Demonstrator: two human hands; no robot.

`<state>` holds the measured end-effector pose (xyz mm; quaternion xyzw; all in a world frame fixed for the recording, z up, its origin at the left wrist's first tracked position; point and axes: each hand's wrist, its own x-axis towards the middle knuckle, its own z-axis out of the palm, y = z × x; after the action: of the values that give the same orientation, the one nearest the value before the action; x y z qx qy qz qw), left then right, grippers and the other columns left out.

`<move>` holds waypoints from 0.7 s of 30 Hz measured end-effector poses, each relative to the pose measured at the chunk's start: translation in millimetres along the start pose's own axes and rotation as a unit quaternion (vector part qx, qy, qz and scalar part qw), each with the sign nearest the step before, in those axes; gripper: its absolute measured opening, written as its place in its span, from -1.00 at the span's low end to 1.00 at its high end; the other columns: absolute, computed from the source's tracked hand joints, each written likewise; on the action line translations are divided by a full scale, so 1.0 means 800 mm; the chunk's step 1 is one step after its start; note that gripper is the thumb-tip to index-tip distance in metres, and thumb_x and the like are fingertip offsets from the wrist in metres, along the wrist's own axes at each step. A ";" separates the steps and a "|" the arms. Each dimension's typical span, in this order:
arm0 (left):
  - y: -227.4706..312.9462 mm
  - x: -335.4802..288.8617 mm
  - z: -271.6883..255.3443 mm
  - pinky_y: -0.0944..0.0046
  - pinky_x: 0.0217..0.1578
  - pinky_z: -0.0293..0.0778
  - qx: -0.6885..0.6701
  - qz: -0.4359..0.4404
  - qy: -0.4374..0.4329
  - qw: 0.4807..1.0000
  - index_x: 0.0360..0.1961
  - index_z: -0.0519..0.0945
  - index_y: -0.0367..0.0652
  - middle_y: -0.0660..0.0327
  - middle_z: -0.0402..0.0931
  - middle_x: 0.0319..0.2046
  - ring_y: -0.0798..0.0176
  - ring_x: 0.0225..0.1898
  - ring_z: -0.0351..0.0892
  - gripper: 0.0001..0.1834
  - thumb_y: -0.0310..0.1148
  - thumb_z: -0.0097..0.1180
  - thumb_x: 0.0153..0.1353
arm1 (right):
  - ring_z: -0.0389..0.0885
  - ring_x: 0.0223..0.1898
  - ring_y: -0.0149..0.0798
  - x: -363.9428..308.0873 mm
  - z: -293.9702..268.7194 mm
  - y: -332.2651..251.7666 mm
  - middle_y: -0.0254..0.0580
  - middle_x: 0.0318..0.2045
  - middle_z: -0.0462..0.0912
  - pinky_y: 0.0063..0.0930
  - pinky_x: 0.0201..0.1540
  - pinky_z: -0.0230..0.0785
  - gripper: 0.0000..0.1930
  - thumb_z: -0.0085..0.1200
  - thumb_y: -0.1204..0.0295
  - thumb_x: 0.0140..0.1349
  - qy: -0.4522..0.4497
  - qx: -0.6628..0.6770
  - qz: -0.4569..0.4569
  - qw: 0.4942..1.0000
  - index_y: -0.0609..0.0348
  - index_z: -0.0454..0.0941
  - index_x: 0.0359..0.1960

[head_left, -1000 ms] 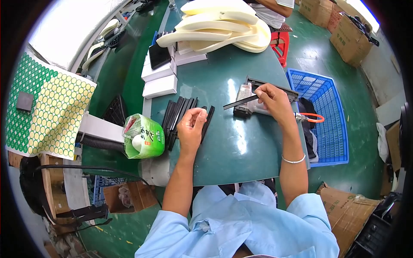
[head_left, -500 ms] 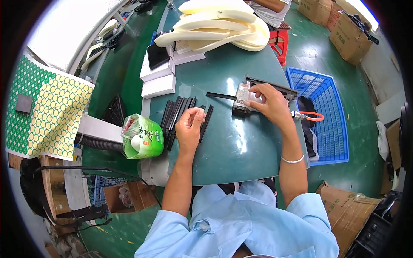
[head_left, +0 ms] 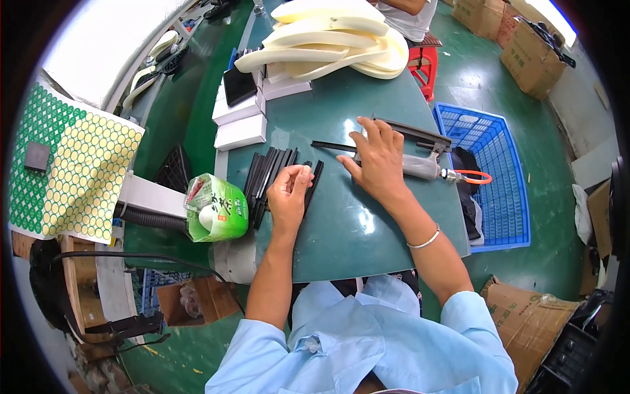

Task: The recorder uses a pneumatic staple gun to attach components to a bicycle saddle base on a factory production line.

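Note:
My left hand (head_left: 289,194) is closed in a pinch above a group of black strips (head_left: 257,180). Whatever its fingertips hold, if anything, cannot be made out. Spread fingers mark my right hand (head_left: 379,161), which is open over the left end of a pneumatic staple gun (head_left: 420,167) and hides its head. The staple gun lies on the green table (head_left: 341,243), joined to an orange air hose (head_left: 478,175) at its right. One thin black strip (head_left: 331,145) lies between my two hands, its right end close to my right thumb and fingers.
Cream foam pieces (head_left: 328,39) are piled at the far side, with white boxes (head_left: 241,133) and a black phone-like slab (head_left: 239,87) nearby. A green plastic bag (head_left: 226,210) hangs at the left edge. Right of the table stands a blue crate (head_left: 512,197). Another person (head_left: 410,20) sits beyond.
My right hand has moved left and toward me, off the staple gun's body, and its fingers have spread. My left hand keeps its pinch in nearly the same place.

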<state>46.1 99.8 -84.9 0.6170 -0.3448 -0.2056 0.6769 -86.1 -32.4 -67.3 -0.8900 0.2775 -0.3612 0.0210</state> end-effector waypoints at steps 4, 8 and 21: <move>0.001 0.000 -0.001 0.46 -0.32 0.42 0.015 -0.002 0.003 1.000 -0.27 0.58 -0.31 0.25 0.57 -0.44 0.47 -0.42 0.49 -0.75 -0.29 0.11 0.25 | 0.27 0.09 -0.14 0.004 0.007 -0.012 -0.21 0.04 0.40 -0.19 0.08 0.02 -0.64 0.25 0.22 -0.06 -0.019 -0.056 0.019 0.998 0.19 0.58 -0.28; 0.003 -0.001 0.001 0.46 -0.32 0.42 0.020 -0.004 0.004 1.000 -0.27 0.58 -0.32 0.24 0.57 -0.43 0.46 -0.42 0.49 -0.75 -0.29 0.09 0.26 | 0.30 0.04 -0.18 0.002 0.015 -0.011 -0.21 -0.03 0.44 -0.18 0.03 0.03 -0.74 0.23 0.26 -0.07 -0.028 -0.065 0.023 0.997 0.20 0.60 -0.44; -0.001 0.001 -0.001 0.50 -0.34 0.41 0.001 -0.003 0.006 1.000 -0.27 0.58 -0.32 0.27 0.55 -0.46 0.50 -0.44 0.46 -0.76 -0.30 0.12 0.25 | 0.40 -0.04 -0.16 0.002 -0.020 0.051 -0.29 -0.15 0.57 -0.24 -0.05 0.16 -0.80 0.28 0.29 -0.08 -0.016 0.148 0.078 0.986 0.03 0.66 -0.39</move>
<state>47.2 99.9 -85.9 0.6198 -0.3391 -0.2033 0.6779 -115.4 -65.2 -64.3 -0.8583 0.2890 -0.3816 0.1849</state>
